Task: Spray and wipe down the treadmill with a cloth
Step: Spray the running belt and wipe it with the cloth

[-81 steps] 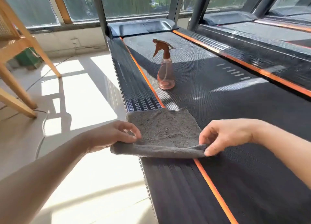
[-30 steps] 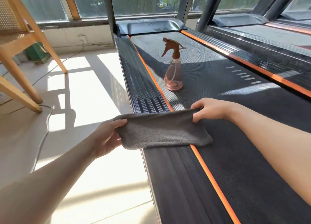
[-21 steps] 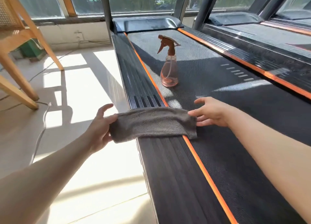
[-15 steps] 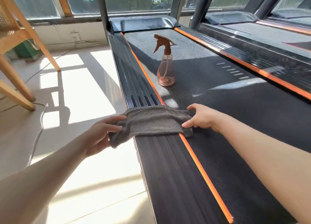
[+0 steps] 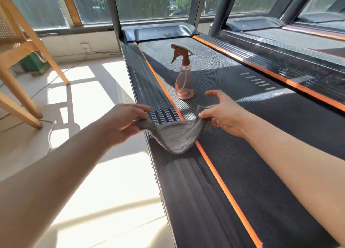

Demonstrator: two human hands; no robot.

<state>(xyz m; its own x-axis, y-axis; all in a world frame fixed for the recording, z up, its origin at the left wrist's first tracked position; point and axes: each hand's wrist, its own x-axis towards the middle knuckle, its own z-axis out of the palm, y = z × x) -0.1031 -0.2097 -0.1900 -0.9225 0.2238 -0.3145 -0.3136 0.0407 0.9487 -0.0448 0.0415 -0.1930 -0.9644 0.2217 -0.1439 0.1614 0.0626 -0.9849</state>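
A grey cloth (image 5: 175, 136) hangs slack between my two hands just above the treadmill's ribbed left side rail (image 5: 188, 188). My left hand (image 5: 124, 124) pinches its left corner beyond the rail's outer edge. My right hand (image 5: 224, 115) pinches the right corner over the belt, with the other fingers spread. The cloth's middle sags onto the rail and the orange stripe. A translucent pink spray bottle (image 5: 183, 80) with a brown trigger head stands upright on the black belt (image 5: 261, 136), just beyond my right hand.
A wooden chair (image 5: 20, 61) stands on the sunlit tiled floor at left, with a cable (image 5: 49, 134) trailing by its leg. A second treadmill (image 5: 298, 61) runs alongside on the right. Windows and dark upright posts (image 5: 112, 11) close off the far end.
The cloth lay folded flat across the rail half a second ago. Both hands have since lifted its far corners, so it now droops between them.
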